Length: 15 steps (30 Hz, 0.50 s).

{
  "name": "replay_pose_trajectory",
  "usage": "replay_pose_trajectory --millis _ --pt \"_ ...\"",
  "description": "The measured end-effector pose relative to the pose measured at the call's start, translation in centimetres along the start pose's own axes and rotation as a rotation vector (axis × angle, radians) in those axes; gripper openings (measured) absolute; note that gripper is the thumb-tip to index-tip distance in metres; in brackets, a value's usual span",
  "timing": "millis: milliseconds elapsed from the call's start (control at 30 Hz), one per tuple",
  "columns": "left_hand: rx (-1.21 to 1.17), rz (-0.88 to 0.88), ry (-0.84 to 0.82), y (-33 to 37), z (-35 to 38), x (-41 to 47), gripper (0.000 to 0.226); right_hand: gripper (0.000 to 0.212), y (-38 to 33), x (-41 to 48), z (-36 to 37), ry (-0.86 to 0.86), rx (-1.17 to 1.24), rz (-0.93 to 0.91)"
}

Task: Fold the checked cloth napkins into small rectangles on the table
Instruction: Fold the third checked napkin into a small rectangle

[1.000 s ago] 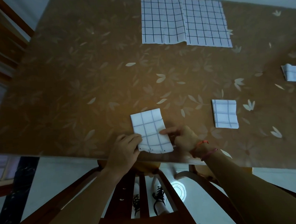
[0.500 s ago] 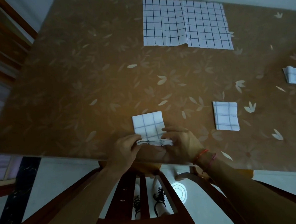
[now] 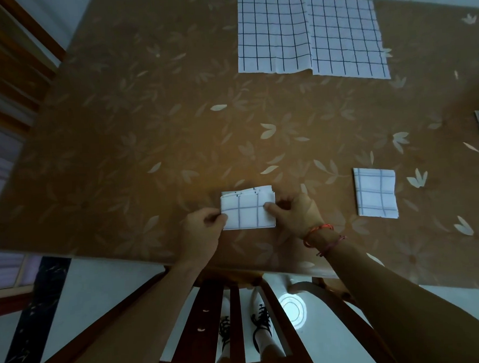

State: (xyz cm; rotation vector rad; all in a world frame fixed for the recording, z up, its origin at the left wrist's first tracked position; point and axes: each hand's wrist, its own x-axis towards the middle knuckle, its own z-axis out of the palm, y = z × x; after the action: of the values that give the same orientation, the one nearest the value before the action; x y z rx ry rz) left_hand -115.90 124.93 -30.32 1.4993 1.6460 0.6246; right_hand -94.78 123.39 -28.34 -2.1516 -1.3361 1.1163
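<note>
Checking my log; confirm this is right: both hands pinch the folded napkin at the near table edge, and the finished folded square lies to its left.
Wrong side. In the head view the left hand and right hand pinch the folded napkin at the near edge of the table, but the finished folded square lies to its right, not its left.

place: home dining area | evidence: floral-covered table (image 3: 175, 157), wooden chair (image 3: 235, 316), pale floor (image 3: 99, 296)

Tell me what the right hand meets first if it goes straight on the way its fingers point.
The right hand points left, at the folded napkin it pinches. Beyond that, it would likely meet the left hand gripping the opposite edge.
</note>
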Motion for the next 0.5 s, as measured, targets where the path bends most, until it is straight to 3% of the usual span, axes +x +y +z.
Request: replay_pose_trajectory --millis 500 --pt "-0.020 -0.086 -0.045 1.0 0.9 0.8 0.016 0.027 -0.4 1.4 1.0 0.034 -0.071 0.147"
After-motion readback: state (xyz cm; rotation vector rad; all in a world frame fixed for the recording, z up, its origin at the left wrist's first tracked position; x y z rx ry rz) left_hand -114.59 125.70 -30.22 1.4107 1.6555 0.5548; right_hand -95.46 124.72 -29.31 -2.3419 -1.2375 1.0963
